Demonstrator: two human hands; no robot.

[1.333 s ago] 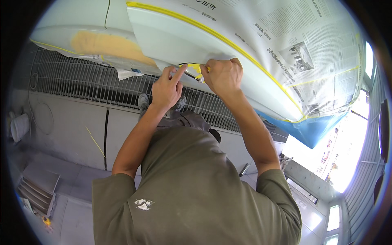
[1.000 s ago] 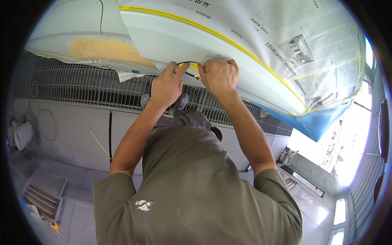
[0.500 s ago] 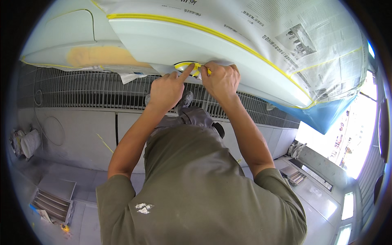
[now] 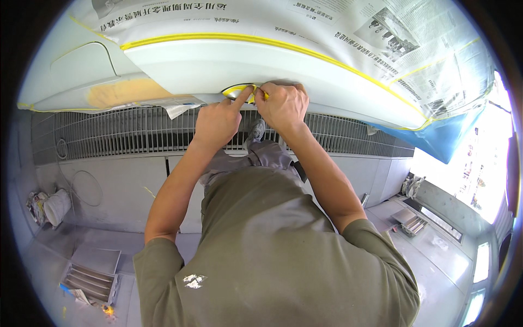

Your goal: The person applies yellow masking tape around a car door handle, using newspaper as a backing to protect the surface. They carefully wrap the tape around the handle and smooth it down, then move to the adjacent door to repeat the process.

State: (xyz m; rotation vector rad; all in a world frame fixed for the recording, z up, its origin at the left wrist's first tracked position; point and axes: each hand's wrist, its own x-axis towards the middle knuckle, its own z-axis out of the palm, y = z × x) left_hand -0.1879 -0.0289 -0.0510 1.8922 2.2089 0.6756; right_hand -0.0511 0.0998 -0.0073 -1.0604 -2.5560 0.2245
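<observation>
Tape, yellow, edging the small oval opening in the pale panel (newspaper sheet taped on further up), straight ahead of both hands. Long axis of the opening running left to right, across the line of reach. Right hand nearer, covering the right end, thumb and finger apparently pinching the tape. Left hand lower, index straight with tip on the tape, other fingers curled; impossible to say whether around anything.

The pale panel carries newspaper sheets — edged with yellow tape.
</observation>
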